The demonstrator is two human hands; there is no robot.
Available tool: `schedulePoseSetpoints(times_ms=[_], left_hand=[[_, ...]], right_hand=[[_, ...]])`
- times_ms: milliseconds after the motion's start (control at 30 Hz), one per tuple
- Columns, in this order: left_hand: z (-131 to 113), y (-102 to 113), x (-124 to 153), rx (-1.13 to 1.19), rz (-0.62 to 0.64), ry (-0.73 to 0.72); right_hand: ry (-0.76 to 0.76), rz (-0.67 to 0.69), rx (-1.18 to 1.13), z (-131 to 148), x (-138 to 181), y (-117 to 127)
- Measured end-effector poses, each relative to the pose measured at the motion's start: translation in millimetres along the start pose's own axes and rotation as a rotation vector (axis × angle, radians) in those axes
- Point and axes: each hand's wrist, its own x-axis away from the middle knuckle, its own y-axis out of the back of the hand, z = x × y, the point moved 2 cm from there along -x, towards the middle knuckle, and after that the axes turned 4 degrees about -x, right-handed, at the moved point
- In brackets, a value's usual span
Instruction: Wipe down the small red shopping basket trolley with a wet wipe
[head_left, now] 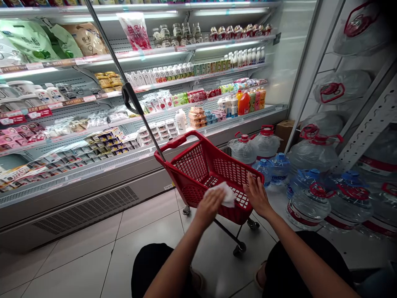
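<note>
We crouch on the tiled floor [93, 244] before a small red shopping basket [214, 174] on wheels, standing just beside the chilled shelves [93, 124]. Left hand [210, 206]: fingers closed on a white cloth [228, 194], pressed against the basket's near rim. Right hand [257, 196]: fingers spread flat, resting on the rim just right of the cloth, holding nothing. Basket's long handle [136, 103] slants up to the left. Large water bottles [310, 198] crowd the floor to the right, close to the basket.
</note>
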Motion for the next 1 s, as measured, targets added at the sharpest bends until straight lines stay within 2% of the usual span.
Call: schedulePoseSetpoints(times_ms=[67,133,233,333,400,500,633,700,767,833,933,1000], left_hand=[[31,3,4,-0.056,0.009,0.119],[41,2,5,-0.084,0.002,0.196],[19,-6,-1,-0.075,-0.043,0.203],[-12,-13,-7,-0.038,-0.057,0.145],[-16,-11,-6,-0.027,-0.043,0.086],[12,2,7,-0.042,-0.006,0.037],[72,26,28,-0.131,0.01,0.174],[82,31,32,-0.167,-0.005,0.25],[71,28,31,-0.177,-0.03,0.305],[42,18,24,-0.156,-0.041,0.305],[-1,3,12,-0.114,-0.04,0.206],[-11,1,10,-0.1,-0.017,0.132]], right_hand=[[0.014,0.003,0.028,-6,-6,1],[0.053,-0.039,0.1,-2,-11,0],[0.139,-0.094,0.207,22,-11,-6],[0.21,-0.055,0.217,45,-3,-12],[0.201,-0.028,0.21,50,3,-11],[0.18,0.008,0.216,45,5,-5],[0.203,0.03,0.23,31,0,2],[0.219,0.025,0.24,27,-2,2],[0.235,0.024,0.249,27,-4,2],[0.246,0.024,0.255,28,-3,2],[0.263,0.033,0.258,30,-1,4],[0.272,0.05,0.256,30,1,8]])
